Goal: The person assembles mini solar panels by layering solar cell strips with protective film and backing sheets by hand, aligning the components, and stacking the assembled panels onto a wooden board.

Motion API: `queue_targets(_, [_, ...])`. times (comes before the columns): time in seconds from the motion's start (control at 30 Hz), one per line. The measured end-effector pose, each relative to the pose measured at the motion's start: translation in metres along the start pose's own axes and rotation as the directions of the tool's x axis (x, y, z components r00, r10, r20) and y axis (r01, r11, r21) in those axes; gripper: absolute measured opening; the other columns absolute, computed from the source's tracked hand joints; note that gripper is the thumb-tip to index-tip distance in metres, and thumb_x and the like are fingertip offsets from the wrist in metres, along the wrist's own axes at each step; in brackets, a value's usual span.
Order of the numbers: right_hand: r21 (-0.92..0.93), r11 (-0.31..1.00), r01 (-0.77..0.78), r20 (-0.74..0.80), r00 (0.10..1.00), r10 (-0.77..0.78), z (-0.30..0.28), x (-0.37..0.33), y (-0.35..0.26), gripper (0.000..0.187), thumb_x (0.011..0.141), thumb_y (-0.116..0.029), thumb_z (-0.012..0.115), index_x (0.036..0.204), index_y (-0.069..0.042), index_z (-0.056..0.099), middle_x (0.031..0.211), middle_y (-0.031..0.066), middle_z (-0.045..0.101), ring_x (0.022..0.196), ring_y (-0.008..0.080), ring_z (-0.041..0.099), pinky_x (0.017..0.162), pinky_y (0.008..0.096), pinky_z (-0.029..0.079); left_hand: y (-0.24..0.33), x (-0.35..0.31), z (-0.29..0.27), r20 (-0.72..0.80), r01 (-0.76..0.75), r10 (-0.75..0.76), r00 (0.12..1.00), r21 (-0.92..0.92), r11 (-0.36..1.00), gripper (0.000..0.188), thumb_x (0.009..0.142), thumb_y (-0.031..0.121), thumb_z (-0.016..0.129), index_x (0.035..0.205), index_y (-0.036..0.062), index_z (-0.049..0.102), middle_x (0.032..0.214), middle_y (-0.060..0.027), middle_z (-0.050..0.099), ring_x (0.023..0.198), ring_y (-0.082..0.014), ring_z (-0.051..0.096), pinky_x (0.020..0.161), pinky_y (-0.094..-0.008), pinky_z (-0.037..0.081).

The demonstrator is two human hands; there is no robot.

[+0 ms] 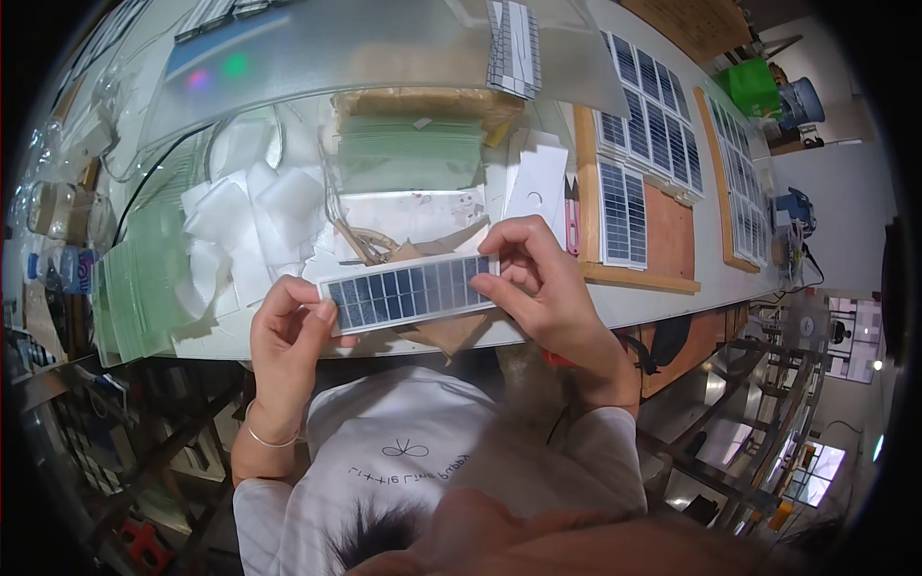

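Note:
Between my two hands is a small solar panel, long and narrow, with dark blue cells and a white border. It is held above the table's near edge, its right end slightly higher in the picture. My left hand pinches its left end between thumb and fingers. At the other end, my right hand grips the upper right corner, thumb on the face and fingers curled. Brown paper lies partly under the panel. Just beyond it are a twisted tan cord and a stack of greenish glass sheets.
White foam sheets and more glass sheets lie left. On the right, wooden trays hold rows of solar panels. A pink-handled cutter rests beside white cards. A translucent sheet spans the back.

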State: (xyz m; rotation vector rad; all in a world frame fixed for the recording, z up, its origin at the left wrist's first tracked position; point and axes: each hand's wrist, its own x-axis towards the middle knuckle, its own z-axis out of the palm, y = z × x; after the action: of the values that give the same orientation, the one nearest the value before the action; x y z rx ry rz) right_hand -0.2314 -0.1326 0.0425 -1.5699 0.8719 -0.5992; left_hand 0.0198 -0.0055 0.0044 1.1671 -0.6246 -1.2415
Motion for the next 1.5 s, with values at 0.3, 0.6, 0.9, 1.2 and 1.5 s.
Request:
queue_targets(0.3, [-0.249, 0.952, -0.178, 0.111, 0.971, 0.210, -0.005, -0.001, -0.003, 0.033, 0.095, -0.004, 0.070, 0.124, -0.005, 0.057, 0.108, 0.0057, 0.057, 0.076, 0.0108, 0.051, 0.073, 0.0264, 0.047, -0.008, -0.003, 0.002, 0.037, 0.078, -0.079, 0.996, 0.019, 0.997, 0.032, 0.101, 0.000, 0.056, 0.130, 0.0025, 0.044, 0.083, -0.0012, 0.053, 0.068, -0.0123, 0.065, 0.060, -0.0240, 0.059])
queue_targets(0.6, [-0.217, 0.960, -0.177, 0.111, 0.972, 0.205, -0.003, -0.001, 0.006, 0.037, 0.095, -0.006, 0.070, 0.130, -0.007, 0.057, 0.106, 0.0040, 0.054, 0.076, 0.0095, 0.049, 0.073, 0.0252, 0.046, 0.001, -0.003, -0.001, 0.086, 0.125, -0.128, 0.988, 0.036, 0.992, 0.039, 0.101, -0.008, 0.052, 0.136, 0.0008, 0.039, 0.089, -0.0050, 0.057, 0.076, -0.0166, 0.071, 0.066, -0.0263, 0.061])
queue_targets(0.9, [-0.063, 0.980, -0.187, 0.121, 0.974, 0.194, -0.005, -0.002, 0.014, 0.038, 0.096, 0.001, 0.069, 0.130, 0.000, 0.053, 0.090, -0.0045, 0.042, 0.075, 0.0007, 0.040, 0.065, 0.0168, 0.036, -0.004, -0.004, -0.001, 0.106, 0.091, -0.092, 0.990, 0.013, 0.996, 0.038, 0.100, -0.008, 0.054, 0.134, 0.0011, 0.040, 0.090, -0.0054, 0.057, 0.077, -0.0141, 0.070, 0.066, -0.0242, 0.059])
queue_targets(1.2, [-0.080, 0.981, -0.175, 0.120, 0.976, 0.183, -0.005, 0.000, 0.013, 0.043, 0.093, -0.005, 0.073, 0.131, -0.002, 0.054, 0.102, 0.0046, 0.055, 0.076, 0.0084, 0.050, 0.068, 0.0243, 0.046, -0.003, -0.005, 0.001, 0.051, 0.093, -0.097, 0.994, 0.064, 0.994, 0.039, 0.100, -0.007, 0.054, 0.135, 0.0012, 0.039, 0.088, -0.0046, 0.057, 0.075, -0.0143, 0.068, 0.064, -0.0242, 0.059])
queue_targets(1.5, [-0.118, 0.991, -0.060, 0.172, 0.982, 0.080, -0.012, -0.001, 0.010, 0.044, 0.094, -0.005, 0.072, 0.134, -0.005, 0.053, 0.103, 0.0053, 0.053, 0.077, 0.0118, 0.049, 0.071, 0.0271, 0.046, -0.004, -0.009, 0.008, 0.002, 0.050, -0.050, 0.999, 0.115, 0.992, 0.042, 0.099, -0.002, 0.059, 0.137, 0.0028, 0.039, 0.085, -0.0016, 0.054, 0.071, -0.0105, 0.063, 0.062, -0.0230, 0.058])
